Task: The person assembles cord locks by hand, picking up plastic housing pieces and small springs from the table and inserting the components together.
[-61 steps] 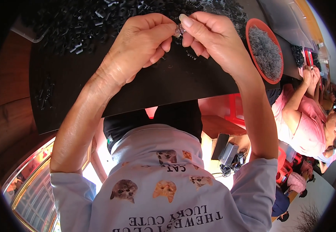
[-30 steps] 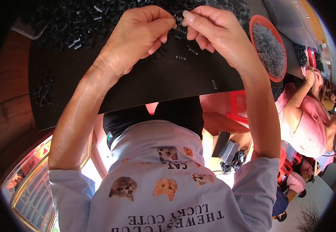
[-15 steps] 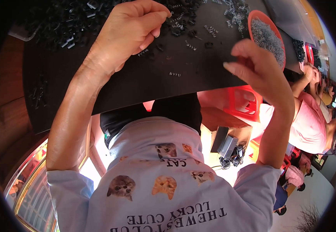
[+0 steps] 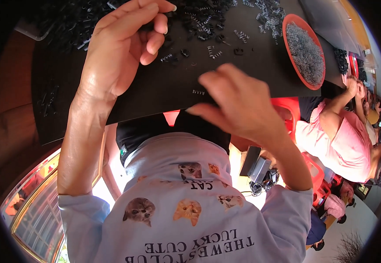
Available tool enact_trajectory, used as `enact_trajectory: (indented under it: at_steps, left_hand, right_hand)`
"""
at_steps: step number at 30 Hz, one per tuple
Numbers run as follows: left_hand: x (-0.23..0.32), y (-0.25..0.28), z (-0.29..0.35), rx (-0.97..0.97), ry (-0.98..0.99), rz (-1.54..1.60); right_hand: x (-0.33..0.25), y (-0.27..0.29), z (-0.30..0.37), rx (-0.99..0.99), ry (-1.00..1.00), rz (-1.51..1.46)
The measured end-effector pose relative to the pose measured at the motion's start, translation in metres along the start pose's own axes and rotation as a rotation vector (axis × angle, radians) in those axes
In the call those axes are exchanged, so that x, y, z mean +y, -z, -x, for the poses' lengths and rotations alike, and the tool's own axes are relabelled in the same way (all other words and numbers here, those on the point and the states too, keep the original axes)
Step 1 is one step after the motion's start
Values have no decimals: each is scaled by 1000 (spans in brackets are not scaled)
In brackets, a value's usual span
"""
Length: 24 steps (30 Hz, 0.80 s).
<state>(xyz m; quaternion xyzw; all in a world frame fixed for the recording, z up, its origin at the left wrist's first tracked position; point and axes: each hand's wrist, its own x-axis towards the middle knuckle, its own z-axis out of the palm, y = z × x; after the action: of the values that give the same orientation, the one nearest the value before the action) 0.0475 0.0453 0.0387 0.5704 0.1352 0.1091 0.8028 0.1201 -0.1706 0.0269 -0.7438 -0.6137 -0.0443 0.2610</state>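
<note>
My left hand (image 4: 116, 55) hovers over the dark table (image 4: 155, 94) beside a heap of small black plastic parts (image 4: 63, 28). Its fingers are loosely curled and apart, and nothing shows in them. Lower and to the right, my right hand (image 4: 245, 103) is blurred, thumb and fingertips spread, with nothing visible between them. A single small coil spring (image 4: 198, 92) lies just left of its fingertips. More springs (image 4: 214, 52) are scattered beyond. At the right stands an orange-red bowl (image 4: 285, 35) full of tiny metal springs (image 4: 304, 55).
Loose springs (image 4: 269, 19) form a pile left of the bowl. A few thin black pieces (image 4: 46, 101) lie at the table's left. Below the table edge are a red stool (image 4: 289, 116) and black power adapters (image 4: 257, 168). A person in pink (image 4: 341, 144) works at the right.
My right hand has moved left, away from the bowl, toward the lone spring. My left hand has shifted left and its pinched fingers have loosened.
</note>
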Motion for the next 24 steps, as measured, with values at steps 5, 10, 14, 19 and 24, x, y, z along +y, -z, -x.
enact_trajectory:
  at_steps: [5,10,14,19,24]
  left_hand:
    - [-1,-2,22,56,-32,122]
    - [-16,4,46,-50,75,399]
    - [-16,-10,51,-2,103,528]
    - [-24,-9,56,-108,98,645]
    - [-27,-17,73,-76,82,439]
  right_hand:
    - [11,-27,-11,-48,19,122]
    - [9,-15,-19,152,-42,-27]
    - [-7,-11,-35,207,6,-197]
    - [-13,-24,-45,224,95,-21]
    - [-20,-22,-44,201,108,-110]
